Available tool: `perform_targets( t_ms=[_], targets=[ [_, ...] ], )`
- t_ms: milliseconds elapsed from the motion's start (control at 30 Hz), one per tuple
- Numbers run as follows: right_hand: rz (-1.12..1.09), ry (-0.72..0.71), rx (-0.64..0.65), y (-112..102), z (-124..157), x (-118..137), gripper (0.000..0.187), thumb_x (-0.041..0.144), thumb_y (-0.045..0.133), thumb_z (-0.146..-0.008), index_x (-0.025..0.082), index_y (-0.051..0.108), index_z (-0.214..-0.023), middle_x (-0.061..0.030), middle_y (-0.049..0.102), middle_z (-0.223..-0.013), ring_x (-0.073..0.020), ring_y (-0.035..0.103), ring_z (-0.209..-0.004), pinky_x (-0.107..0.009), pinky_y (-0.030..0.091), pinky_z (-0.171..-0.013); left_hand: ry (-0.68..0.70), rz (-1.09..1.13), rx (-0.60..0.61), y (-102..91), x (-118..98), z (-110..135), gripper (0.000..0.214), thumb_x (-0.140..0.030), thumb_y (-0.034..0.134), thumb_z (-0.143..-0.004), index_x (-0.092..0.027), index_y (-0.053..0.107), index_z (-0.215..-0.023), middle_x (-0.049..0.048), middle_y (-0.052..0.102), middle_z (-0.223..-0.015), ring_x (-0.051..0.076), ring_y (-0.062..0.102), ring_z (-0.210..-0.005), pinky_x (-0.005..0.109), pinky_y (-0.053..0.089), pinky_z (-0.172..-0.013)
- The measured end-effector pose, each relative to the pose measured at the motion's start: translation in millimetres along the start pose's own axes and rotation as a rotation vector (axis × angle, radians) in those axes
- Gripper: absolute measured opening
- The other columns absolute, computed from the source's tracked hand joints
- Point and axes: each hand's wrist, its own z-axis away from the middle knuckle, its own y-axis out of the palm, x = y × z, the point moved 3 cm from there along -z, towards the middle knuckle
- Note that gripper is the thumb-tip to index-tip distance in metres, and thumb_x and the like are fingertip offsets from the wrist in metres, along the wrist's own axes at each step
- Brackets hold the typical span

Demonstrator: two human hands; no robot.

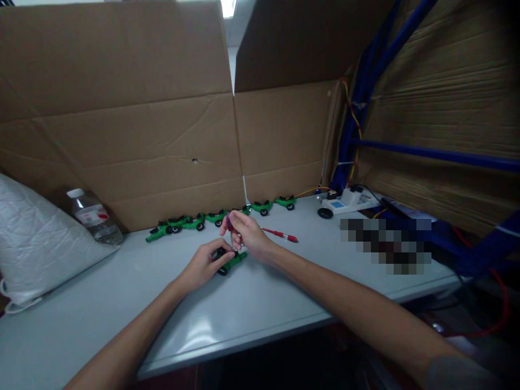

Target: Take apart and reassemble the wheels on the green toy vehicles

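My left hand is closed on a small green toy car with black wheels, which rests on the grey table. Just above it, my right hand pinches a small purple part between thumb and fingers. Both hands meet near the middle of the table. Behind them, a row of several finished green toy cars runs along the foot of the cardboard wall. A red pen lies just right of my right hand.
A plastic water bottle lies at the back left beside a white padded bag. Tall cardboard sheets wall off the back. A white device with a wheel and wires sits at the back right, by blue metal framing.
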Motion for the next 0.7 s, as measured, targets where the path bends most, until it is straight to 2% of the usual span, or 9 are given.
perform_targets(
  t_ms=[100,233,333,467,633,700],
  targets=[
    [-0.014,0.025,-0.024,1.1,0.7,1.4,0.053,0.074,0.062,-0.089,0.021,0.056,-0.094,0.0064,0.058,-0.075,-0.0040,0.037,-0.043,-0.017,0.038,-0.038,0.008,0.007,0.000,-0.2,-1.5,-0.4,0.030,-0.045,0.062,-0.100,-0.017,0.074,-0.101,0.0060,0.075,-0.100,0.019,0.066,-0.089,0.027,0.050,-0.080],
    [0.041,0.030,-0.028,4.8,2.4,3.7,0.057,0.068,0.077,-0.080,0.025,0.046,-0.099,0.0083,0.064,-0.075,-0.0046,0.043,-0.040,-0.017,0.032,-0.036,0.009,0.017,0.003,0.1,-1.2,-0.4,0.030,-0.044,0.062,-0.100,-0.017,0.074,-0.101,0.0066,0.076,-0.103,0.019,0.066,-0.089,0.028,0.050,-0.083],
    [0.054,0.018,0.009,6.4,3.3,4.3,0.053,0.070,0.070,-0.086,0.023,0.048,-0.096,0.0050,0.066,-0.080,-0.0043,0.043,-0.042,-0.017,0.033,-0.037,-0.002,0.013,-0.001,0.1,-0.2,-0.2,0.030,-0.044,0.063,-0.100,-0.017,0.073,-0.100,0.0063,0.076,-0.103,0.020,0.067,-0.090,0.029,0.050,-0.087],
    [0.022,0.002,0.027,5.5,2.4,3.2,0.054,0.074,0.057,-0.093,0.020,0.056,-0.091,0.0037,0.060,-0.080,-0.0041,0.040,-0.046,-0.017,0.036,-0.039,0.009,0.030,0.003,-0.6,-2.2,-0.9,0.028,-0.043,0.062,-0.100,-0.017,0.073,-0.099,0.0061,0.076,-0.103,0.021,0.067,-0.095,0.029,0.049,-0.091],
    [0.014,0.028,0.013,4.3,0.6,0.8,0.057,0.072,0.073,-0.082,0.025,0.046,-0.098,0.0095,0.060,-0.071,-0.0045,0.041,-0.039,-0.016,0.029,-0.034,0.019,0.019,0.011,-2.0,-4.6,-1.3,0.029,-0.044,0.061,-0.101,-0.017,0.074,-0.102,0.0062,0.076,-0.104,0.021,0.067,-0.096,0.029,0.050,-0.090],
    [0.032,0.027,0.030,3.7,0.3,0.2,0.056,0.071,0.073,-0.083,0.025,0.044,-0.098,0.0093,0.062,-0.072,-0.0048,0.042,-0.038,-0.016,0.029,-0.034,0.015,0.007,0.012,-2.4,-4.7,-1.1,0.030,-0.044,0.061,-0.101,-0.017,0.074,-0.101,0.0059,0.076,-0.102,0.021,0.067,-0.094,0.029,0.050,-0.090]
  ],
)
